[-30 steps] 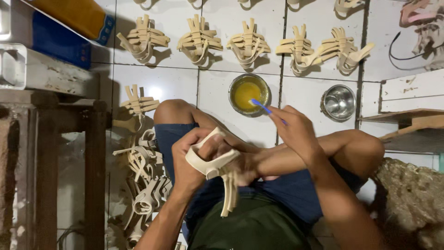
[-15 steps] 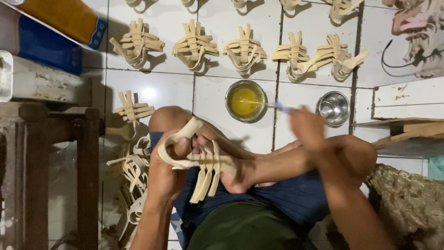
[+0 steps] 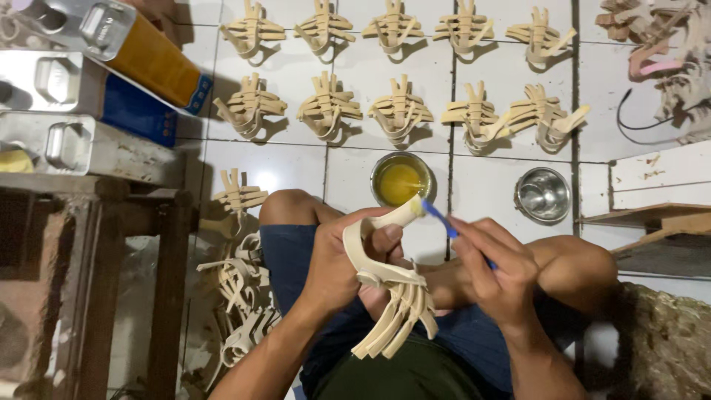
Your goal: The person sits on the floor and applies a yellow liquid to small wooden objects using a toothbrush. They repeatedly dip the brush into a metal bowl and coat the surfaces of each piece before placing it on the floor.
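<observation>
Your left hand [image 3: 337, 267] is curled around the pale, interlaced wooden-strip piece [image 3: 389, 285], thumb and fingers pinching its looped upper band so its loose slats fan downward over your lap. Your right hand [image 3: 498, 275] has its fingers pressed together in a pinch on a thin blue-handled brush [image 3: 438, 216], whose tip meets the top end of the piece, just in front of the small round metal bowl of yellow liquid [image 3: 401, 180] on the white tiled floor [image 3: 355, 174]. To do this stroke well, it looks wise to keep the piece steady in that left-hand grip, tilt the band's end toward the brush, and lay the liquid on only where the strips meet, without letting it run down toward your fingertips. The coated spot sits above and clear of your left thumb, so that margin seems worth keeping. An empty steel bowl [image 3: 543, 194] stands to the right, and rows of finished woven pieces [image 3: 400, 110] lie beyond both bowls.
</observation>
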